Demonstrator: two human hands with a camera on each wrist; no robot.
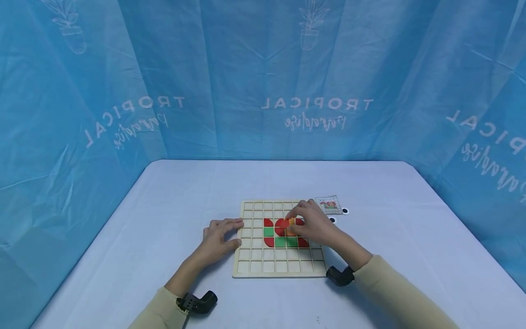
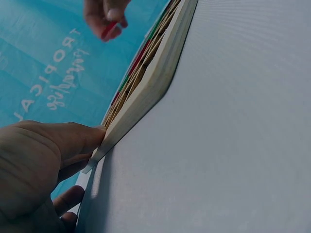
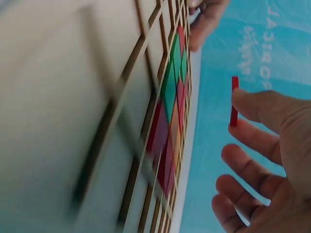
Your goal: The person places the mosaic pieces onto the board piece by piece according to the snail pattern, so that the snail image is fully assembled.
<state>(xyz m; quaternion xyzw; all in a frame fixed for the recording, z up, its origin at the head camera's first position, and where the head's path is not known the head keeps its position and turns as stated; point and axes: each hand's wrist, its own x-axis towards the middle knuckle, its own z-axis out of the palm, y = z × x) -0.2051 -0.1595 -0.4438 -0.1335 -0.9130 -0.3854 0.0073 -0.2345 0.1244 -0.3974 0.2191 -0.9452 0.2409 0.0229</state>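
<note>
My right hand (image 1: 313, 225) is above the middle of a pale wooden grid board (image 1: 256, 254). Between thumb and index finger it pinches a thin red tile (image 3: 234, 103), held clear of the board in the right wrist view; the other fingers are loosely bent. Red, green and orange tiles lie in the board's middle squares, among them a green tile (image 1: 268, 231) and a curved red tile (image 1: 269, 242). At the board's left edge rests my left hand (image 1: 218, 240), thumb and fingers spread and touching the rim. The right hand partly hides some tiles.
A small printed card (image 1: 328, 205) with a coloured grid picture lies beyond the board's right corner. Two small black-and-white discs are close by, one a round disc (image 1: 345, 211). Blue printed curtains (image 1: 263, 137) surround the white table (image 1: 197, 183).
</note>
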